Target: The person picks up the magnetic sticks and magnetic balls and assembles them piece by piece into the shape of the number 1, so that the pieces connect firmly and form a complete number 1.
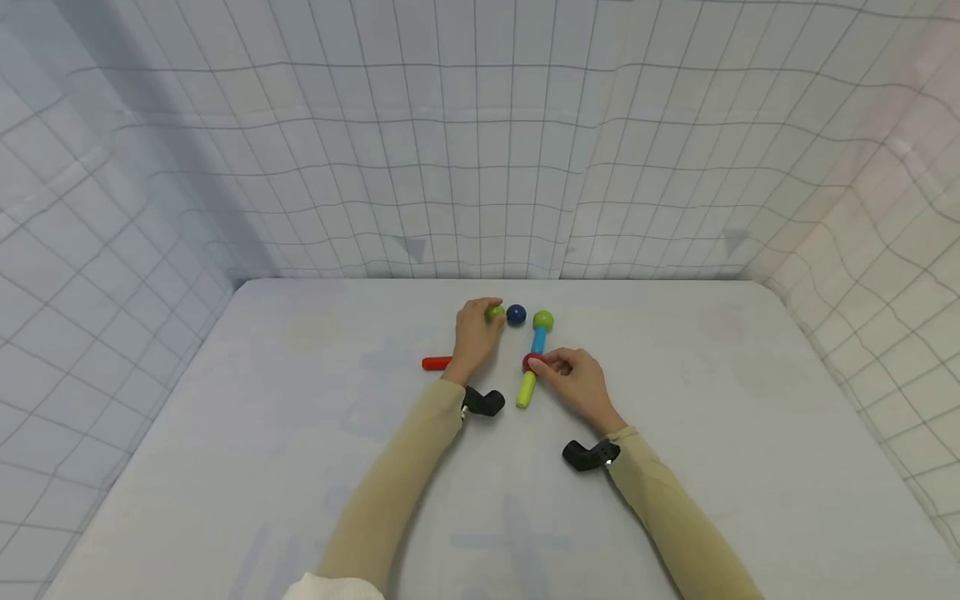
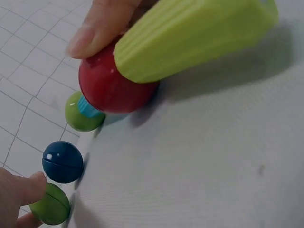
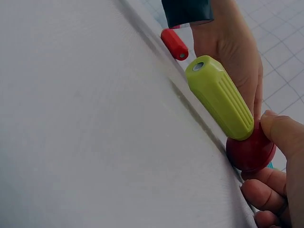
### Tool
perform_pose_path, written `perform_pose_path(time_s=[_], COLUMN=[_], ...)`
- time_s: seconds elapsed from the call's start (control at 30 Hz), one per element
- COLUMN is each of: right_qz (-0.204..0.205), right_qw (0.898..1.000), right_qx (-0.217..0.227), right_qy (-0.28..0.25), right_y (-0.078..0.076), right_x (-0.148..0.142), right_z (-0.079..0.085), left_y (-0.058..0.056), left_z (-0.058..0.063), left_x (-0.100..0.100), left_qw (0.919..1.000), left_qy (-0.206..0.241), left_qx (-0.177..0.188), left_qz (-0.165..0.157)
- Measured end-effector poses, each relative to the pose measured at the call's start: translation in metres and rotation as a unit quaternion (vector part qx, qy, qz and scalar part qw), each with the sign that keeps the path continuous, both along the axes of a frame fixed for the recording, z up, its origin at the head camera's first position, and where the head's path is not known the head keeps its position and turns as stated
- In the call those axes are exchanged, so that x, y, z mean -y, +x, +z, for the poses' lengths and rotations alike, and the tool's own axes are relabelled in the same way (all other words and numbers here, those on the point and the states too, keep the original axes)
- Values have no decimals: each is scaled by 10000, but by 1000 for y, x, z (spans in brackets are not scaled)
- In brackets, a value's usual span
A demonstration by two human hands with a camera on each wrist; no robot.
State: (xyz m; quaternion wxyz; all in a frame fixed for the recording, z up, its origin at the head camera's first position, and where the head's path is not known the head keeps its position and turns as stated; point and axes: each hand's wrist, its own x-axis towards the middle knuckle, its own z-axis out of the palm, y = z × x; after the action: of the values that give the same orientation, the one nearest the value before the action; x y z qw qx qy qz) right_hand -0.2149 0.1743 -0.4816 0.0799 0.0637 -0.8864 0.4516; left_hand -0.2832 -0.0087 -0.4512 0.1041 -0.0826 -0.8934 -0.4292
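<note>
My right hand (image 1: 577, 382) pinches a red ball (image 2: 107, 85) between thumb and fingers. From that ball a ribbed yellow-green stick (image 3: 221, 97) points toward me, its outer end showing a small metal disc. On the ball's far side a light blue stick (image 1: 538, 339) runs to a green ball (image 1: 543, 320), so these pieces form one line. Further left, my left hand (image 1: 474, 335) holds a second green ball (image 2: 51, 205) between thumb and fingers, at the table. Just right of it sits a dark blue ball (image 1: 516, 314), close to the held ball.
A red stick (image 1: 436, 363) lies on the white table (image 1: 315, 467), partly hidden behind my left wrist. Black wrist cameras (image 1: 590, 455) stick out from both forearms. A white cloth with a grid of lines (image 1: 517, 167) hangs behind the table's back edge.
</note>
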Motion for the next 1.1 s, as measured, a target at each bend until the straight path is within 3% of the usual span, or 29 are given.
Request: perform_pose_path(time_s=[0.17,0.53,1.1], right_qz=[59,48,26], right_qw=[10000,10000,9999], right_qx=[0,-29,-86], right_qy=[22,63,134], right_y=[0,0,-2], right_x=[2,1,0], right_z=[1,0,-4], left_y=[1,14,66], left_z=[-4,-5,-3], left_x=[3,11,17], left_qw=[9997,9993,9984], left_qy=[13,-237,-487], left_qx=[66,-61,-122], left_qz=[231,267,-269])
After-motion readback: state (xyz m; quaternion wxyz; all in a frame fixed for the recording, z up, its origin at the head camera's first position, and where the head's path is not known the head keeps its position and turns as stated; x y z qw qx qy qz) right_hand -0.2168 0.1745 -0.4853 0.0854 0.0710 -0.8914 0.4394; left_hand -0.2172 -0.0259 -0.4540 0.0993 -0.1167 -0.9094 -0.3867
